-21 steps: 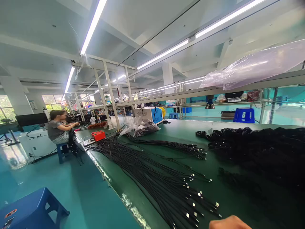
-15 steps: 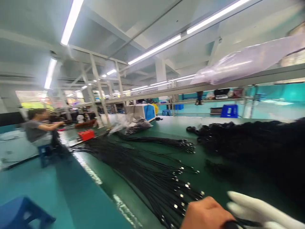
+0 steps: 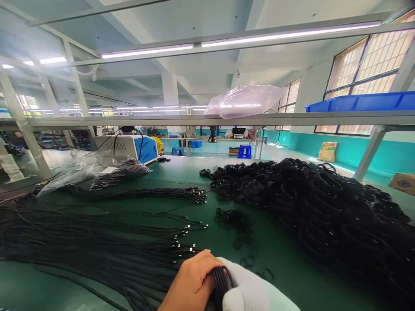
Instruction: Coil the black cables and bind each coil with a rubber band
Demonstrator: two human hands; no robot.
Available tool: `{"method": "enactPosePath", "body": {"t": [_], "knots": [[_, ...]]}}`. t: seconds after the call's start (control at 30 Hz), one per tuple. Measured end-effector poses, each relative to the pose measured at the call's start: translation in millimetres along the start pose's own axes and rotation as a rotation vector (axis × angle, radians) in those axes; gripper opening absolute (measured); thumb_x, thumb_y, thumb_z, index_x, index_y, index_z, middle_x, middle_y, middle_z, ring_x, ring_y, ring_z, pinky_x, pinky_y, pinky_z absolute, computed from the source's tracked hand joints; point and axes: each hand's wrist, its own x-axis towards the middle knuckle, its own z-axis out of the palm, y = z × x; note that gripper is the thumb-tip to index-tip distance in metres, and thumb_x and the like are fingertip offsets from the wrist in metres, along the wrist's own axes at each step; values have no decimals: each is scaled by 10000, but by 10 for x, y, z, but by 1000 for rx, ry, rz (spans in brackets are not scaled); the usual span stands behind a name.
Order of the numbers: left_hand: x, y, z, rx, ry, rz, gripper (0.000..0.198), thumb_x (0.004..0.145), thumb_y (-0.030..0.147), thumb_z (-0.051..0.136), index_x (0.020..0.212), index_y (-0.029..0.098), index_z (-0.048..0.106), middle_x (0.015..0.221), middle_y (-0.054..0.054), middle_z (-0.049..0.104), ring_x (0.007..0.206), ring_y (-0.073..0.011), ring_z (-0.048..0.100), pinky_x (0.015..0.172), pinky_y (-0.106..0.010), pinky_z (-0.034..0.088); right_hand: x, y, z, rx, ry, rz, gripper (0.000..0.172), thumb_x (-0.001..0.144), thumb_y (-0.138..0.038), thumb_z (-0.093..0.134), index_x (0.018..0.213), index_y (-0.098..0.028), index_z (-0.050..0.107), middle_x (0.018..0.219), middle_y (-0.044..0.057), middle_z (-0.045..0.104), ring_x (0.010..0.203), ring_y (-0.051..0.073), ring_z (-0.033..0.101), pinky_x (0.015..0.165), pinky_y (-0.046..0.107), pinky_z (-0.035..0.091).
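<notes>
one bare left hand (image 3: pixel 194 276) and the gloved right hand (image 3: pixel 256 285) are clamping fingers on a black cable coil (image 3: pixel 221 280) above the worktop (image 3: pixel 175 175); probably light and springy, it is wanting gripping across its loops.

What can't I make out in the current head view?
In the head view:
Cable coil: partly hidden by the bare left hand and gloved right hand.
Loose cables: some run out past the left edge.
Blue tray: inside hidden by its own wall; right edge cuts it off.
Black pile: count lost in overlap and shadow.
</notes>
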Motion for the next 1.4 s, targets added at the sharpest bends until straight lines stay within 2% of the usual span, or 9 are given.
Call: {"method": "enactPosePath", "body": {"t": [0.1,0.27,0.43,0.57,0.67,0.87,1.1,1.23,1.4], "knots": [[-2,43,-12,18,20,-36,290,815,139,375,823,184,662,806,-42,597,767,-171,556,690,-248,403,35,55,-5,46,-2,12,331,888,-345,543,1162,-160,527,1142,80,566,952,200,586,794,400,520],[6,188,-37,-87,49,-266,316,724,120,486,1001,226,597,844,13,590,717,-139,533,661,-234,404,41,193,-91,135,29,48,306,875,-343,564,1112,-150,552,1045,67,603,840,164,610,695,333,540],[99,189,-45,-157,46,-426,208,660,141,556,856,207,577,650,58,554,571,-119,503,516,-216,374,48,191,-104,210,54,83,385,723,-324,705,1028,-109,611,910,83,622,741,165,625,598,290,543],[153,110,-26,-411,-18,-548,225,599,177,599,812,186,528,540,92,501,404,-91,436,386,-204,354,79,134,-48,249,111,68,365,674,-271,731,984,-95,651,926,111,619,811,192,628,614,293,565],[158,110,16,-390,-3,-578,192,600,194,594,776,192,516,509,95,482,402,-95,430,383,-206,348,101,156,-13,251,147,60,392,649,-250,746,996,-89,660,952,132,625,845,239,645,622,324,583],[173,176,67,163,24,-458,97,610,146,536,682,211,546,612,51,517,564,-123,428,499,-231,257,130,267,26,246,118,66,381,680,-289,709,967,-43,663,767,129,639,605,152,628,497,240,554],[238,5,30,-6,-17,-307,131,610,118,533,705,197,574,702,39,520,625,-120,447,544,-218,307,133,360,-83,206,198,118,385,637,-383,720,787,-30,676,577,60,583,478,92,552,411,144,429],[92,4,27,-20,20,-326,219,619,129,573,826,201,573,804,23,537,747,-152,470,664,-245,361,164,383,-107,413,250,32,328,727,-353,697,925,-99,636,769,71,620,662,160,620,580,309,539],[-143,40,279,170,16,-174,148,641,147,670,621,187,529,769,-18,586,832,-219,477,755,-321,345,231,321,-38,438,211,-160,236,772,-284,663,656,-95,581,640,8,520,647,103,522,614,222,445]]}}
